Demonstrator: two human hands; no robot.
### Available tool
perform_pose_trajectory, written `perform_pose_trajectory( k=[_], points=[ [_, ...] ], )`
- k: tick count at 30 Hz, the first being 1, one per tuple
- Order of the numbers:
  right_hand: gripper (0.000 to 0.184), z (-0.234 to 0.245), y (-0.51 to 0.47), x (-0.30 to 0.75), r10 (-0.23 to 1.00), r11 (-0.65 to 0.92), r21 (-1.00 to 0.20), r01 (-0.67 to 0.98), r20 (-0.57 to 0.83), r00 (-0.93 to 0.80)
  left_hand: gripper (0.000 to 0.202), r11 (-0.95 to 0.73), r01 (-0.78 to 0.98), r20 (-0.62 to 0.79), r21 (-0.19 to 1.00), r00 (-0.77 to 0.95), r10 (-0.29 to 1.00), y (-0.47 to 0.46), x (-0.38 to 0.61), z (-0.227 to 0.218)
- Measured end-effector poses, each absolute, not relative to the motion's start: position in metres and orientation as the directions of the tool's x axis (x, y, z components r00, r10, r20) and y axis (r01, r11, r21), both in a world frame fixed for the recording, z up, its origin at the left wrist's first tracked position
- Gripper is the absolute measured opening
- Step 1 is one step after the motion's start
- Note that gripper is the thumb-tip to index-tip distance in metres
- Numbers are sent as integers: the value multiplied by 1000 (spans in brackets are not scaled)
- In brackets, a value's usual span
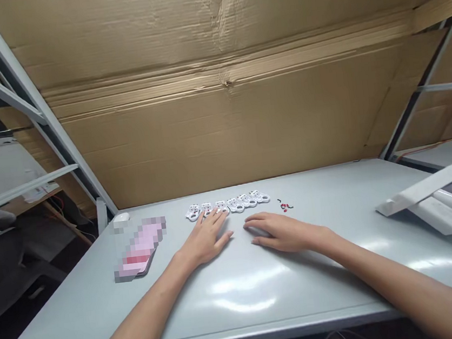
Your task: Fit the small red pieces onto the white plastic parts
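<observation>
Several small white plastic pieces, each with a ring-shaped end, lie in a row across the middle of the table. My left hand rests open with spread fingers, its fingertips over or touching the left pieces and partly hiding them. Just in front of the row's right half, my right hand lies open on its side, fingers pointing left and nothing in its grasp. A little cluster of tiny red and black parts sits behind the right hand, apart from it.
On the left lie a blurred pink phone-like slab and a small white object. White boxy packages with a cable stand at right. Cardboard sheets wall the back of the pale table; metal frame posts flank it.
</observation>
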State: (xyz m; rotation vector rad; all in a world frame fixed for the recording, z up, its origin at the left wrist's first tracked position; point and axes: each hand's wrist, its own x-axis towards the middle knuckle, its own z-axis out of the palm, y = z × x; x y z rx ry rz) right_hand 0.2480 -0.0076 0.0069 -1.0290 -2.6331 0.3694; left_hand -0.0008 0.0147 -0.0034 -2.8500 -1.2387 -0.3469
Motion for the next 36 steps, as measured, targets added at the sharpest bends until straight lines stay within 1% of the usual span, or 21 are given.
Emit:
perform_pose_trajectory(
  k=[3,5,7,9,11,13,15,17,20,29,33,35,36],
  points=[
    [31,8,-3,249,693,715,-325,619,207,-691,51,-695,716,204,66,672,712,16,-3,-2],
    [28,10,3,255,728,683,-331,651,245,-640,50,-699,713,221,57,674,705,16,-4,-1],
    [26,12,12,266,795,606,-353,713,281,-538,48,-701,711,243,51,672,699,15,-4,-1],
    [25,14,20,281,869,488,-377,787,295,-398,44,-711,701,262,51,678,687,12,-3,1],
    [27,16,27,298,930,352,-381,855,244,-275,38,-727,684,281,59,688,670,9,-1,3],
    [26,17,32,312,961,272,-368,889,155,-229,32,-744,664,295,71,699,652,7,0,5],
    [24,16,34,322,963,269,-359,894,101,-249,29,-760,645,315,82,707,633,7,1,6],
    [22,15,36,328,951,309,-356,882,91,-297,28,-769,632,335,94,708,622,7,1,7],
    [20,12,38,329,937,348,-351,870,103,-333,28,-770,629,346,107,702,622,8,0,7],
    [16,11,40,326,948,318,-388,865,106,-300,26,-794,600,365,100,720,590,6,1,6],
    [17,11,39,323,939,344,-392,853,131,-318,25,-804,587,382,92,725,573,8,0,2],
    [16,12,39,320,933,359,-438,825,181,-310,24,-808,582,392,92,725,567,9,0,2],
    [16,14,38,319,935,355,-491,796,204,-291,24,-809,580,398,93,723,564,9,0,2]
  ],
)
